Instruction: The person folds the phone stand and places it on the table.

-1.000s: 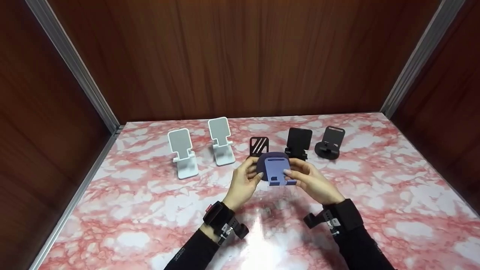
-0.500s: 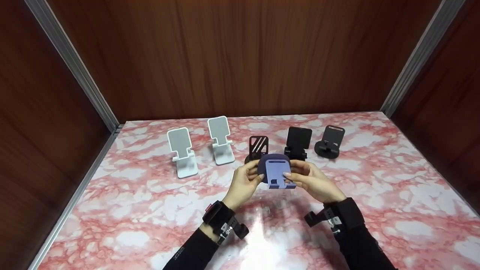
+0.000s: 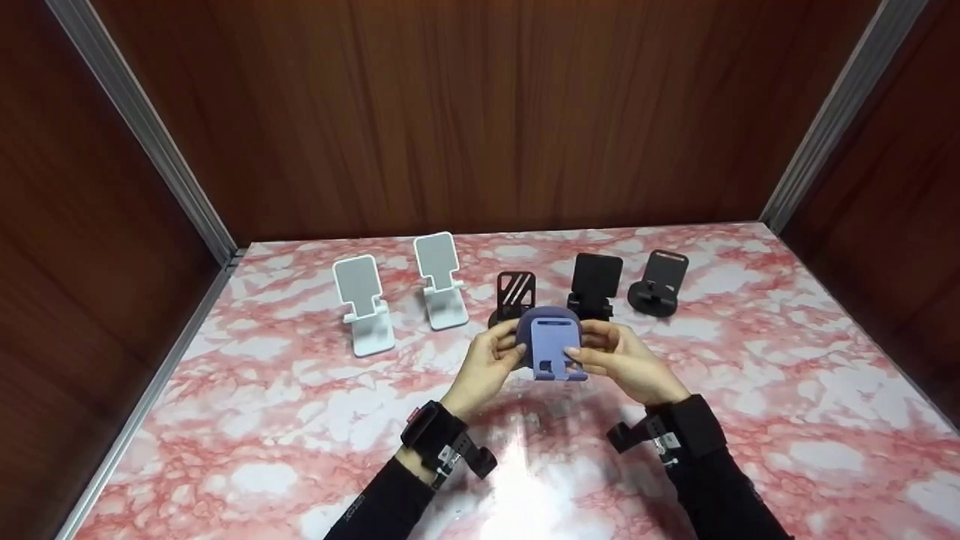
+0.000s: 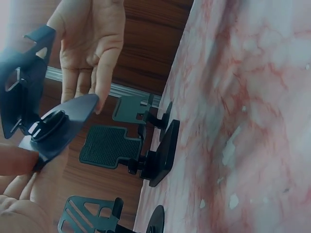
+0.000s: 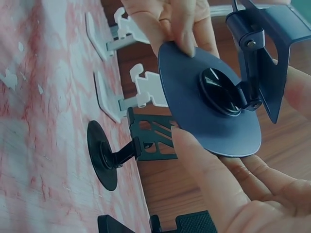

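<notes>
Both hands hold a purple phone stand point(image 3: 553, 339) up off the table, in the middle of the head view. My left hand point(image 3: 484, 371) pinches the left edge of its rounded base point(image 5: 187, 97), with the thumb on top. On the opposite side my right hand point(image 3: 634, 366) grips the base, its thumb lying near the slotted phone plate point(image 3: 551, 341). A hinged arm point(image 5: 250, 63) joins plate and base through a round black disc point(image 5: 218, 92), seen in the right wrist view. Part of the fingers is hidden behind the stand.
Two white phone stands point(image 3: 373, 330) point(image 3: 445, 304) stand at the left. Behind the hands are a black slotted stand point(image 3: 516, 289), a black square-plated stand point(image 3: 597, 276) and a black round-based stand point(image 3: 666, 274). Wood-look panels point(image 3: 480, 112) enclose the marbled table point(image 3: 285, 420).
The purple stand's plate has swung slightly, its lower lip ending a little further down and the plate looking longer. Both hands keep nearly the same place and hold.
</notes>
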`<state>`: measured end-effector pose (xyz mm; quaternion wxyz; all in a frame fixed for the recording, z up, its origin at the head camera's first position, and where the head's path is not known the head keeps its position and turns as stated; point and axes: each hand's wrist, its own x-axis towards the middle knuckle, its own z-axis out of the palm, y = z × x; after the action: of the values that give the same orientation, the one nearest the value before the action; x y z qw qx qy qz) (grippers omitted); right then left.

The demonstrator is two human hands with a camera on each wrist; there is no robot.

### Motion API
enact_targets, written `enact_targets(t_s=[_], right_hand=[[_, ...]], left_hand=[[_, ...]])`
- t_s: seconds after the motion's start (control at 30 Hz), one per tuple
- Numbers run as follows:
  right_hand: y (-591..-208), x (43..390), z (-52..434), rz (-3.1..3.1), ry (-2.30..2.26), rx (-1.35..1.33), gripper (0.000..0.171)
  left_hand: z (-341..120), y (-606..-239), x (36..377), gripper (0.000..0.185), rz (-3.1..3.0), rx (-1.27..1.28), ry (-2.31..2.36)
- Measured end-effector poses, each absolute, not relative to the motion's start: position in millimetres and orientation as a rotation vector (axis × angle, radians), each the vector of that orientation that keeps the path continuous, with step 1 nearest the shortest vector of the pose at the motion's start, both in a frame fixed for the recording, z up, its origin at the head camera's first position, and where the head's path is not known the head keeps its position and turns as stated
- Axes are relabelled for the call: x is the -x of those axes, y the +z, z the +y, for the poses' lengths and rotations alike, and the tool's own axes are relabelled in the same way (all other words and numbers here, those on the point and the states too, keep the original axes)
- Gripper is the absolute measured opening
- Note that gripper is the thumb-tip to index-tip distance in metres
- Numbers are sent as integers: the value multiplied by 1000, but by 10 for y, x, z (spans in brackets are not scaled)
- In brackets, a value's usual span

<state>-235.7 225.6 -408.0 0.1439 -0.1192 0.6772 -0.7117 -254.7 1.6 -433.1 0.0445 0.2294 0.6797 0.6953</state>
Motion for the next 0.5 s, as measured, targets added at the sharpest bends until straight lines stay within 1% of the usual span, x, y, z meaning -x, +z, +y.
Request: enact_targets(t_s=[0.1,0.2,0.33,0.5], right_hand=[[-4087,2363,2252,1966,-2044,337,46],[-4100,2370,2251,1985,-2035,337,46],[-4113,2378,2250,2001,-2026,330,49],[-4121,2377,2240,2035,-2004,293,53]], left_hand=[[14,-4323,2538,40,1976,-634,2161],[19,-4322,2534,43,1933,-593,2165],[19,-4321,2529,49,1955,-600,2136],[11,-4315,2526,48,1954,-567,2127]])
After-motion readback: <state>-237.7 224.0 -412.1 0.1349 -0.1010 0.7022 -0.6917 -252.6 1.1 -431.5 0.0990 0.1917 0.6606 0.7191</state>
